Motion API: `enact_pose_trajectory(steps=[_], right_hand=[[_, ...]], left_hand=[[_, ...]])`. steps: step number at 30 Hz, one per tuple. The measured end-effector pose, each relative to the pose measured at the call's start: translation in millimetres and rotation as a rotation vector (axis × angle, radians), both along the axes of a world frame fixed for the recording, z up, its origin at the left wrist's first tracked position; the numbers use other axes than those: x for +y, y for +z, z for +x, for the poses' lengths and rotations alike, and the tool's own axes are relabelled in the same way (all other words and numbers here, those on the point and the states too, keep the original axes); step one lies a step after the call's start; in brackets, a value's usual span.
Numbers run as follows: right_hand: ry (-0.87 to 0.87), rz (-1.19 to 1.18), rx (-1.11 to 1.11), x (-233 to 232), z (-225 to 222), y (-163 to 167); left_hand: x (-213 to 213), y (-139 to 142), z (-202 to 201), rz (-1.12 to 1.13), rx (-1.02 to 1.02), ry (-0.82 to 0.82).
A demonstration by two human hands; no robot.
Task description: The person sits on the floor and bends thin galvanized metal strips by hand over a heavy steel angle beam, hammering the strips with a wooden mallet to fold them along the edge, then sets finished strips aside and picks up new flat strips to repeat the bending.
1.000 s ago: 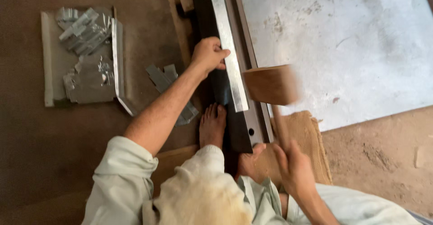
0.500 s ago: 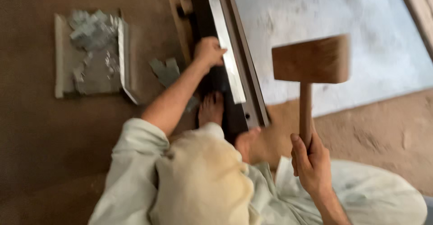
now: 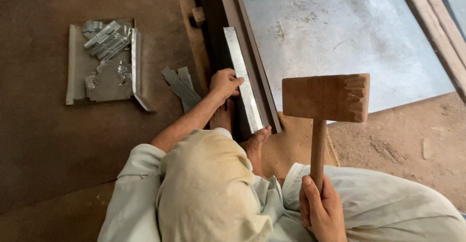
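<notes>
Mallet (image 3: 325, 97) head is hanging lower and nearer than half a second ago, its handle upright in the right hand (image 3: 321, 208), fingers wrapped tight around the lower end. Left hand (image 3: 224, 83) is staying put, pressing down on the long metal strip (image 3: 242, 79) and curling over its near edge, same spot as before. That strip is lying along the dark iron beam (image 3: 213, 53), just left of the mallet. Bare feet are bracing against the beam below the strip. Left of the strip, loose metal offcuts (image 3: 180, 86) are lying on the floor, and farther left a folded tray of scraps (image 3: 104, 62) is sitting. Big grey sheet (image 3: 340, 33) is spreading out behind the mallet.
</notes>
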State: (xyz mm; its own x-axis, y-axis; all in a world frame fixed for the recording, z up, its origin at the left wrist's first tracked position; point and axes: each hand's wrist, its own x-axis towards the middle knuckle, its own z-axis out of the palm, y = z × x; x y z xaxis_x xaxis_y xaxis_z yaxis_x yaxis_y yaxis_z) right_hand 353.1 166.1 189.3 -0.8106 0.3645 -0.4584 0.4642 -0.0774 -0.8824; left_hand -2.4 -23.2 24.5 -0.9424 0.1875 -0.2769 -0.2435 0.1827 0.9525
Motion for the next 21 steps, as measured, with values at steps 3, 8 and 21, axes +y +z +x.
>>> enact_pose_trajectory(steps=[3,8,21], right_hand=[[0.039,0.029,-0.005,-1,-8,-1],[0.067,0.131,-0.085,-3,-36,-5],[0.207,0.171,0.857,-2,-212,22]], left_hand=[[-1,-5,-4,-0.040,-0.061,-0.001],[-3,-12,-7,0.081,-0.143,0.050],[-4,-12,7,0.175,-0.177,0.135]])
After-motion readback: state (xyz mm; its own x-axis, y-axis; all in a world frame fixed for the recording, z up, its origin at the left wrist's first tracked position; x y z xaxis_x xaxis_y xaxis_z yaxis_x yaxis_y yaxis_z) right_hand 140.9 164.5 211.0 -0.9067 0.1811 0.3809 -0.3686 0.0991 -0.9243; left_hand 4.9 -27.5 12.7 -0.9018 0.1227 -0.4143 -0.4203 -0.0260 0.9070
